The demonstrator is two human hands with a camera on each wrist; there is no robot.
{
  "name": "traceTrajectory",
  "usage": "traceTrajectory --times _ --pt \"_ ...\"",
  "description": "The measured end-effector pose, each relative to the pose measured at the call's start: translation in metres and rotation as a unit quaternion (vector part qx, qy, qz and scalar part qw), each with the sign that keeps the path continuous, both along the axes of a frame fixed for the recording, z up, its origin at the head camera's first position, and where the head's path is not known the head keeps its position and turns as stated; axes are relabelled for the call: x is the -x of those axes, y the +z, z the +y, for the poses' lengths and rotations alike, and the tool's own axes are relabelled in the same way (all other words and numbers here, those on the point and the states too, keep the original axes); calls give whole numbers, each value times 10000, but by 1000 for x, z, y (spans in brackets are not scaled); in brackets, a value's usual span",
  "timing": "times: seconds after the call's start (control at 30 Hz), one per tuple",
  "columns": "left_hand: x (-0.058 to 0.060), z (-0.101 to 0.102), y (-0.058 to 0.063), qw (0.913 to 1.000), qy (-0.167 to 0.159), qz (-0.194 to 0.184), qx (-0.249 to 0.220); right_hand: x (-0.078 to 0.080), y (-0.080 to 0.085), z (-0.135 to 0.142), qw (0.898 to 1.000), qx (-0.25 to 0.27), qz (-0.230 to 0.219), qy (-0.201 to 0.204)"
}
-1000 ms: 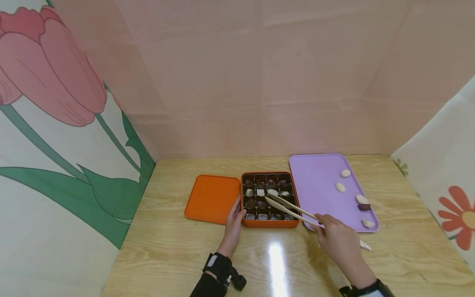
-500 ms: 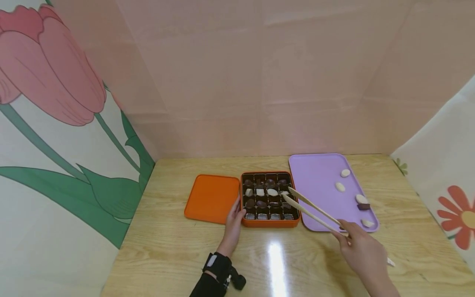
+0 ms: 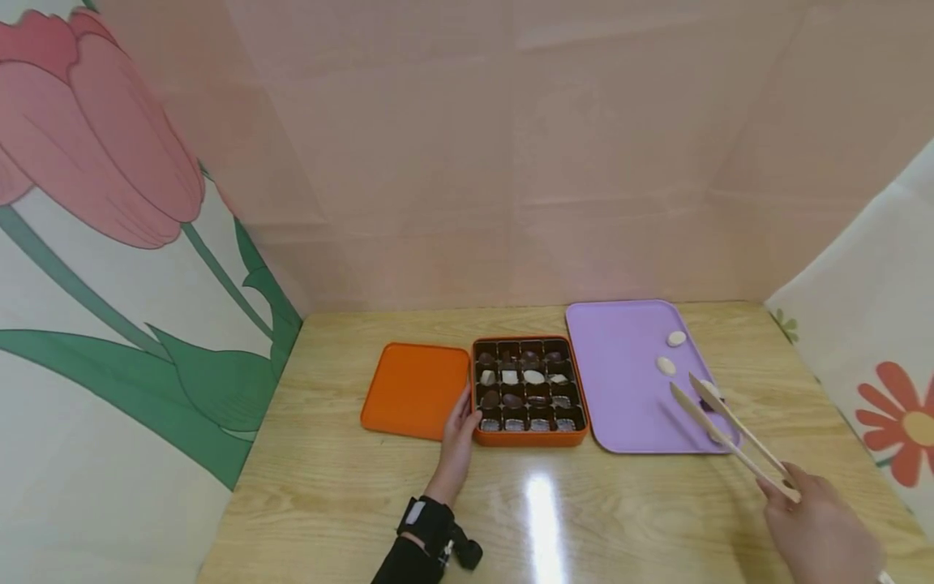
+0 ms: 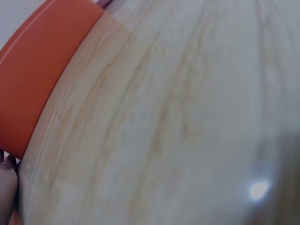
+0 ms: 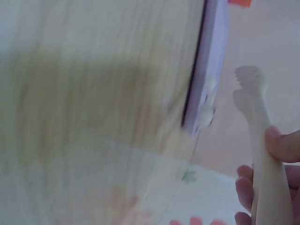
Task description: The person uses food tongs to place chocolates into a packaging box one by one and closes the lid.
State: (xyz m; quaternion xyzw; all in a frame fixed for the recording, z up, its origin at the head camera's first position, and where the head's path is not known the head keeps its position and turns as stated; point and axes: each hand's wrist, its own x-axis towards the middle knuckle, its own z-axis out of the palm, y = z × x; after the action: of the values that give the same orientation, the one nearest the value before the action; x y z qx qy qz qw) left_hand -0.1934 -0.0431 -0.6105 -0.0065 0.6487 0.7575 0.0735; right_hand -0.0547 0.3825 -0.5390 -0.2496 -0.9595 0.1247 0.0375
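The right hand (image 3: 824, 527) grips spread tongs (image 5: 269, 183) over the purple tray (image 3: 620, 405), apparently fetching chocolates (image 3: 666, 367), probably needing a squeeze next, while the left hand (image 3: 458, 442) rests against the orange box (image 3: 530, 439).

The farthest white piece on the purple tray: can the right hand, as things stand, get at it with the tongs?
Probably yes: the right hand holds the tongs with tips apart, pointing toward the purple tray, and nothing appears to cover the farthest white piece.
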Motion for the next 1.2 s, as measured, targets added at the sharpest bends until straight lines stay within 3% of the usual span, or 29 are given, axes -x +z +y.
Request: traceTrajectory --times 0.07,0.13,0.27,0.63,0.87,1.2 --pt "0 0 0 10000 -11 0 30 -3 -2 10 9974 71 -680 -210" --pt "1 0 -1 10000 -23 13 50 -6 -4 19 9938 116 -1054 -348" --pt "1 -1 -2 10000 -17 41 37 -10 -9 30 9915 206 -1230 -362" --pt "0 -1 -2 10000 11 -31 43 -9 -12 30 9953 83 -928 -263" --pt "2 -1 -2 10000 -39 -28 -39 -6 -12 29 9989 -92 -404 -211" --pt "-7 -2 25 9998 -132 -59 110 -9 -10 18 9985 -260 345 -325"
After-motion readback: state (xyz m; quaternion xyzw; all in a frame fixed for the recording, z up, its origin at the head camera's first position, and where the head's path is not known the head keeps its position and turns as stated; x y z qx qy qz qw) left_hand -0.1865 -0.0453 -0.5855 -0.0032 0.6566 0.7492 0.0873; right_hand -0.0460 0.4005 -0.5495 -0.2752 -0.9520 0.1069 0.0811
